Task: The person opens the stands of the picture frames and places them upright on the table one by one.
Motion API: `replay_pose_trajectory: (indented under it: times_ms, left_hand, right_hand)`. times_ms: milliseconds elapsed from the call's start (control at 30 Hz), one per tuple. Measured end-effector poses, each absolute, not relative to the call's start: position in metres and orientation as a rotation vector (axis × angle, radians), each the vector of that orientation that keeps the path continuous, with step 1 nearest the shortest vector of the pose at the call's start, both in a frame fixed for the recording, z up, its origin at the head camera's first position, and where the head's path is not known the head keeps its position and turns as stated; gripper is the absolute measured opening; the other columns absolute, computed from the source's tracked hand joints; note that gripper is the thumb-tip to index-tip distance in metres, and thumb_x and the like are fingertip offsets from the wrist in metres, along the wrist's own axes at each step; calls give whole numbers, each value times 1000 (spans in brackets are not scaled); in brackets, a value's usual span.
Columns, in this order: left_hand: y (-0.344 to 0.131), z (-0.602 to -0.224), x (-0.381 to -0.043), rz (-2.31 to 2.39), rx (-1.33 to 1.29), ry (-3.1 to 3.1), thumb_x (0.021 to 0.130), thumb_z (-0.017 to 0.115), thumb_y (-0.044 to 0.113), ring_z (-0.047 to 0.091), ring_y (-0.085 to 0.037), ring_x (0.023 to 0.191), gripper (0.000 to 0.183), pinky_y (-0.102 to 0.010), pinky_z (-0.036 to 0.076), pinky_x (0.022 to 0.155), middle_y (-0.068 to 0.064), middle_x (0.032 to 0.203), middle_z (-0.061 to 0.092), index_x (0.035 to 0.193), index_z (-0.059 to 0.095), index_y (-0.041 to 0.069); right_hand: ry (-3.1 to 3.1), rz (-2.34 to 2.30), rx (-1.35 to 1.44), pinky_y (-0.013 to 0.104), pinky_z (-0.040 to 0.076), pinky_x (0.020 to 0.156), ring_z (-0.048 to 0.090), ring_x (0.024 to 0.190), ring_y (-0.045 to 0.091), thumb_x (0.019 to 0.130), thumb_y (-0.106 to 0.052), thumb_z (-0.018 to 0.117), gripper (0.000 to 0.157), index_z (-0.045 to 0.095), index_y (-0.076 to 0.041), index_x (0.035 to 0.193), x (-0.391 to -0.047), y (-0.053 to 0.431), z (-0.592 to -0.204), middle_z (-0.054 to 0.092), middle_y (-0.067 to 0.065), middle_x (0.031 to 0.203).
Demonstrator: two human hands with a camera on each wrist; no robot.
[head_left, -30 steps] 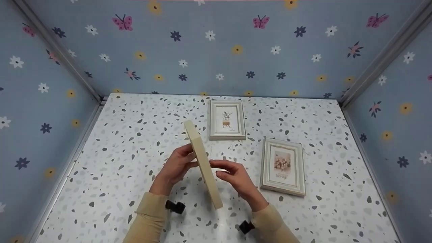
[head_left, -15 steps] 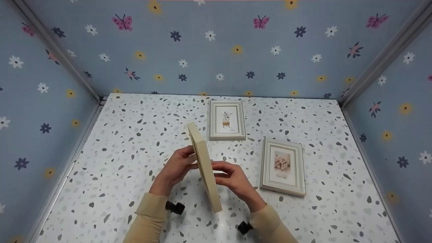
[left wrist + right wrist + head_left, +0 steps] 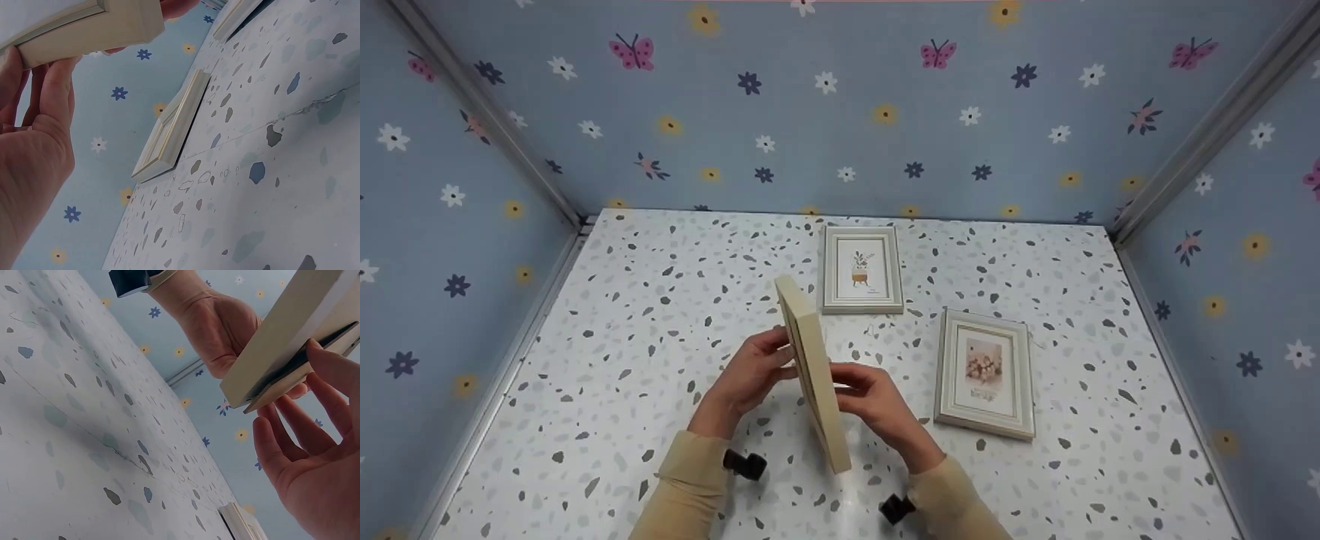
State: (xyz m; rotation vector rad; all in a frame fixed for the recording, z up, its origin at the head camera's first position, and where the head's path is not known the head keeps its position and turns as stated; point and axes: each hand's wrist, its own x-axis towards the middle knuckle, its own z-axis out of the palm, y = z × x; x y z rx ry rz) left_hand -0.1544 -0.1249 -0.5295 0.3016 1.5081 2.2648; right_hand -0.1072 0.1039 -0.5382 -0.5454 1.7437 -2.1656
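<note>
A cream picture frame [image 3: 823, 382] is held up on its edge above the table, seen nearly edge-on in the head view. My left hand [image 3: 746, 379] grips its left side, with the thumb on the front border and fingers beneath in the left wrist view. Behind the frame, my right hand [image 3: 881, 405] pinches a thin brown flap [image 3: 281, 389] that stands out at an angle from the back. In the right wrist view the thumb lies on the flap's dark inner side and the fingers are under its brown side.
A frame with a potted plant print [image 3: 860, 271] lies at the back centre of the speckled table [image 3: 660, 300]. Another frame with a pink flower print [image 3: 984, 373] lies to the right. Blue patterned walls [image 3: 840, 97] enclose the back and sides.
My right thumb has moved in against the back of the held frame. The frame has turned slightly, showing more of its edge. My left hand keeps its grip.
</note>
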Motion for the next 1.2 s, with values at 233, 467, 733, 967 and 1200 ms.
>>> replay_pose_trajectory:
  times_ms: [233, 467, 733, 967, 1200]
  left_hand:
    - [-125, -529, -154, 2269, 291, 1498, 98, 64, 12, 64, -21, 101, 26, -39, 57, 83, -12, 122, 63, 123, 71, 11]
    - [-127, -526, -154, 2254, 279, 1520, 99, 61, 9, 64, -22, 103, 30, -40, 58, 82, -11, 126, 62, 128, 68, 13]
    - [-135, -528, -151, 2210, 281, 1570, 99, 61, 11, 65, -21, 105, 33, -39, 57, 84, -10, 128, 62, 131, 67, 13]
    - [-140, -531, -149, 2210, 273, 1565, 99, 61, 7, 66, -20, 96, 32, -36, 58, 77, -10, 122, 63, 130, 67, 14]
    - [-142, -529, -148, 2170, 204, 1583, 97, 64, 9, 66, -22, 100, 34, -38, 58, 77, -9, 124, 63, 131, 66, 14]
  right_hand:
    - [1742, -2180, -605, 45, 50, 97, 57, 122, 33, 90, -3, 72, 42, 63, 2, 130, -109, 107, -538, 63, 16, 129]
    - [1844, -2127, -600, 44, 51, 96, 56, 123, 31, 90, -7, 73, 38, 67, -3, 128, -111, 115, -535, 63, 13, 131]
    - [1933, -2085, -614, 42, 52, 95, 58, 119, 35, 90, -1, 72, 33, 69, 1, 123, -112, 124, -535, 59, 16, 132]
    - [2056, -2017, -672, 50, 50, 97, 59, 116, 25, 89, 6, 68, 30, 68, 8, 119, -113, 134, -524, 58, 22, 130]
    - [2065, -1983, -749, 60, 47, 96, 59, 117, 20, 90, 7, 67, 29, 66, 12, 118, -112, 138, -515, 56, 28, 130]
